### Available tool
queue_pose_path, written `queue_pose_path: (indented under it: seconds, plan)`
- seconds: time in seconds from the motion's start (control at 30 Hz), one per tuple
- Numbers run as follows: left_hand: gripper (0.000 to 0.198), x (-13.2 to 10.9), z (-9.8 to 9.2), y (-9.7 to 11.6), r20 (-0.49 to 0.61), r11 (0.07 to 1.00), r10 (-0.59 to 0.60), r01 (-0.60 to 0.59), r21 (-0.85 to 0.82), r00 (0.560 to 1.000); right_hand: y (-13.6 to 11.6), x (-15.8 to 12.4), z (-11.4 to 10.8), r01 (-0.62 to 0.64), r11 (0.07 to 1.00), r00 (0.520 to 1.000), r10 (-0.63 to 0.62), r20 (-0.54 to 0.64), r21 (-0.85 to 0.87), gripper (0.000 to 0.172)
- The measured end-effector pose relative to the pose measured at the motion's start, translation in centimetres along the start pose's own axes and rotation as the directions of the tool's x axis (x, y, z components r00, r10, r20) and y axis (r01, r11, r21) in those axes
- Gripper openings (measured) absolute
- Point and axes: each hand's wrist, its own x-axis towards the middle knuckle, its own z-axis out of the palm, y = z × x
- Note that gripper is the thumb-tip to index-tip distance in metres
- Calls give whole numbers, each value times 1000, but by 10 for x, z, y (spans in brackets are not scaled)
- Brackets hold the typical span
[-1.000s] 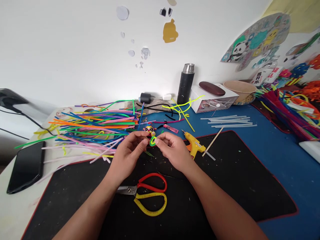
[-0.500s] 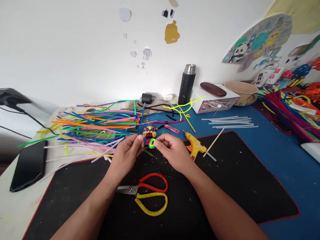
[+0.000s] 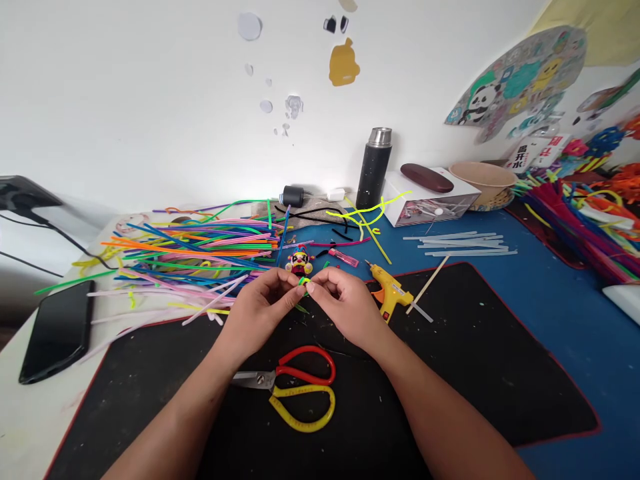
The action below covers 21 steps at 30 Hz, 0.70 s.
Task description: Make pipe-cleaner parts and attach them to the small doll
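Between my two hands is a small coiled piece of green and yellow pipe cleaner [image 3: 304, 283]. My left hand [image 3: 260, 303] pinches its left side with thumb and forefinger. From the other side, the thumb and fingertips of my right hand [image 3: 345, 300] grip it too. Much of the piece is hidden by the fingertips. Just behind stands a small colourful doll [image 3: 299, 259] with a blue and red top and a yellow face, its lower part covered by my hands. Scissors [image 3: 300, 388] with one red and one yellow handle lie on the black mat below.
Many coloured pipe cleaners [image 3: 200, 247] are heaped at the left, near a black phone [image 3: 57, 331]. A yellow glue gun [image 3: 393, 291] lies right of my hands, with glue sticks [image 3: 465, 244] behind it. A black thermos [image 3: 374, 168] and a white drawer box [image 3: 433, 193] stand by the wall.
My left hand has moved right and now meets the right hand at the pipe-cleaner piece, which was held by the right hand alone. The doll's lower part is now covered.
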Motion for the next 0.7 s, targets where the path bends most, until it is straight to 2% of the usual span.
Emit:
queue_pose_path:
  seconds: [0.27,0.53,0.7]
  plan:
    - [29,2,-2,-7,-18,1000,-2,2,-19,1000,1,2,1,1,1000,1000,-1,-27,-28,19]
    - [29,0,-4,4,-203,997,73,-69,25,977,4,1,0,0,998,999,-3,-50,-70,18]
    - [44,0,-5,4,-146,987,54,-31,158,988,2,0,0,-8,998,999,5,-42,-69,19]
